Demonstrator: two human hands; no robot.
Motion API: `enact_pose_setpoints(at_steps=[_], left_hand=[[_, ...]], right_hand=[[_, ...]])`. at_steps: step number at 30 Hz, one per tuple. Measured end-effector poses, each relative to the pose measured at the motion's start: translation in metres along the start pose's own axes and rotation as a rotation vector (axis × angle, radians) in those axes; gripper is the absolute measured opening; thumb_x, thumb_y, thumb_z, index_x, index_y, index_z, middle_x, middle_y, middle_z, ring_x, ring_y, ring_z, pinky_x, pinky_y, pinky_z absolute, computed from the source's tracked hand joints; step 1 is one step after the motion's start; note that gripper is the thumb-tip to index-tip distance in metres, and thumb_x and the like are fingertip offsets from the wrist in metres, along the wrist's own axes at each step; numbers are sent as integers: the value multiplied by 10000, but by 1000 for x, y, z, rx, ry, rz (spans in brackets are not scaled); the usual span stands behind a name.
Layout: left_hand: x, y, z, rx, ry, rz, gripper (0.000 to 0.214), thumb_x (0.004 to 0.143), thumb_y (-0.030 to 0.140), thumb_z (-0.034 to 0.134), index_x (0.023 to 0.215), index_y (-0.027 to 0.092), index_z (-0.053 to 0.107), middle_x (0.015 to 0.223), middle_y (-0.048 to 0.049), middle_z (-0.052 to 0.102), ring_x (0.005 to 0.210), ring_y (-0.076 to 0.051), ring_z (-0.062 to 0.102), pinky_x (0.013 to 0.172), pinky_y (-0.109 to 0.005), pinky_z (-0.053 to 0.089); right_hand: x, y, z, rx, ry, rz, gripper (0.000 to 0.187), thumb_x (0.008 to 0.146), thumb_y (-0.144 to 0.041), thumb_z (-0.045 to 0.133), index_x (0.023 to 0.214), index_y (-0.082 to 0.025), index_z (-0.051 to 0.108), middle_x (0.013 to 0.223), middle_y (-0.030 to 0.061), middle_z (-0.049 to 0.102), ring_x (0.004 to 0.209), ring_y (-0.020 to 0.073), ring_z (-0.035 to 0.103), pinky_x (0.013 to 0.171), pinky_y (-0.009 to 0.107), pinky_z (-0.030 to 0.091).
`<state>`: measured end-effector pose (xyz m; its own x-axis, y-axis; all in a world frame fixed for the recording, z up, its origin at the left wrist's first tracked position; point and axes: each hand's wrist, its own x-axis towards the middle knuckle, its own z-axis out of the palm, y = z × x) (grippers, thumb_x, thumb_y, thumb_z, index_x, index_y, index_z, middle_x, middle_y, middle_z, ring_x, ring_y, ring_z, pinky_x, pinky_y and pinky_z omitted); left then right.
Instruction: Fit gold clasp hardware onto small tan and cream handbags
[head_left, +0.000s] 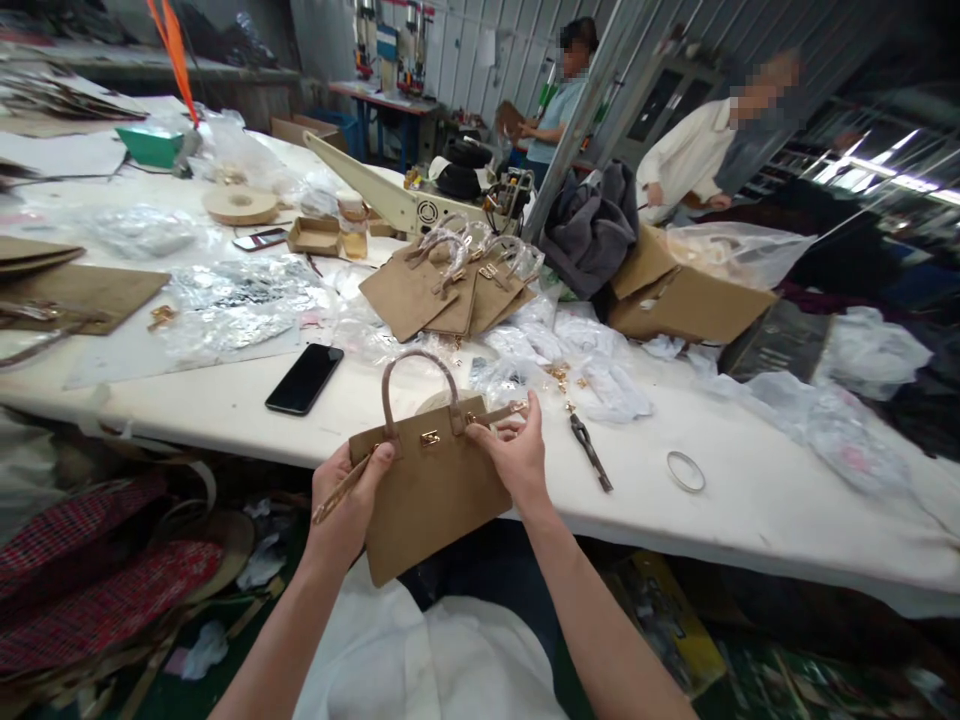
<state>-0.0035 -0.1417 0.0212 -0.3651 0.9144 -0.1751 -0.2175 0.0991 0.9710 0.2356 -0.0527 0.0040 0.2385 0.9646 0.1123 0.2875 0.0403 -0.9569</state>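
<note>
I hold a small tan handbag (439,490) with a curved top handle and gold clasp just in front of the white table's edge (225,405). My left hand (346,500) grips its left side, thumb on the strap end with the gold tip. On the bag's upper right corner, my right hand (517,455) pinches the other strap end.
A black phone (304,378), a dark hand tool (590,452) and a metal ring (685,471) lie on the table. Further back lie several more tan bags (450,285), plastic wrapping, a cardboard box (686,300) and a machine. Two people work at the back right.
</note>
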Motion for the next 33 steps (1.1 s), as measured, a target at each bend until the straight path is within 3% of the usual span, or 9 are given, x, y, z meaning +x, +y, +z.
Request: enact_pose_setpoints(at_steps=[3, 7, 11, 17, 23, 26, 29, 31, 33], left_hand=[[3, -2, 1, -33, -43, -17, 606, 825, 589, 904, 1225, 158, 753, 1070, -101, 818, 913, -286, 772, 773, -339, 631], [6, -3, 1, -30, -87, -10, 559, 859, 544, 895, 1233, 155, 754, 1116, -111, 814, 1002, -285, 763, 841, -334, 619], [5, -2, -1, 11, -100, 7, 524, 895, 536, 863, 1243, 158, 759, 1132, -109, 811, 1039, -284, 754, 858, -323, 607], [4, -1, -2, 66, -80, 42, 505, 914, 527, 838, 1253, 158, 770, 1099, -99, 812, 983, -267, 751, 812, -303, 600], [7, -5, 0, 36, -45, 8, 469, 904, 531, 844, 1170, 151, 774, 1014, -85, 801, 902, -248, 742, 764, -296, 600], [6, -3, -1, -3, -51, -6, 485, 915, 544, 825, 1204, 160, 762, 1029, -90, 798, 925, -261, 745, 785, -316, 613], [2, 0, -2, -12, -34, 0, 482, 933, 546, 807, 1231, 169, 757, 1068, -99, 801, 950, -270, 749, 811, -331, 621], [-3, 2, 0, 12, -42, 19, 463, 944, 540, 797, 1228, 175, 765, 1080, -97, 804, 977, -277, 749, 820, -326, 620], [-9, 5, 4, 48, -49, 41, 456, 947, 536, 793, 1231, 179, 775, 1076, -90, 808, 983, -277, 748, 818, -316, 619]], right_hand=[[4, -12, -3, 312, -266, 189, 1027, 741, -535, 997, 1586, -180, 534, 1214, 117, 789, 1037, 298, 771, 892, 391, 643], [10, -31, -10, 433, -521, 201, 538, 821, -529, 947, 1228, -209, 801, 1206, 95, 808, 1112, 326, 768, 938, 396, 632], [11, -36, -7, 439, -501, 189, 478, 804, -521, 958, 1148, -216, 828, 1133, 81, 824, 1039, 309, 777, 898, 387, 632], [5, -21, 13, 433, -274, 237, 388, 691, -480, 1021, 859, -176, 849, 884, 77, 823, 793, 272, 757, 755, 374, 619], [10, -20, 11, 302, -375, 191, 448, 823, -563, 931, 1033, -176, 848, 1039, 103, 832, 950, 310, 783, 842, 403, 645], [6, -20, 1, 101, -381, -37, 611, 890, -574, 890, 1354, -202, 751, 1274, 127, 780, 1143, 338, 753, 984, 472, 642], [-13, -19, -8, -187, 13, -473, 778, 855, -499, 956, 1511, -225, 638, 1426, 183, 679, 1287, 385, 673, 1095, 574, 590], [-32, -21, -9, -323, 177, -764, 638, 894, -355, 945, 1466, -272, 675, 1317, 175, 711, 1230, 369, 695, 1050, 540, 612], [-50, -25, -5, -373, 18, -929, 544, 967, -209, 858, 1467, -325, 676, 1166, 124, 757, 1079, 305, 753, 929, 434, 654]])
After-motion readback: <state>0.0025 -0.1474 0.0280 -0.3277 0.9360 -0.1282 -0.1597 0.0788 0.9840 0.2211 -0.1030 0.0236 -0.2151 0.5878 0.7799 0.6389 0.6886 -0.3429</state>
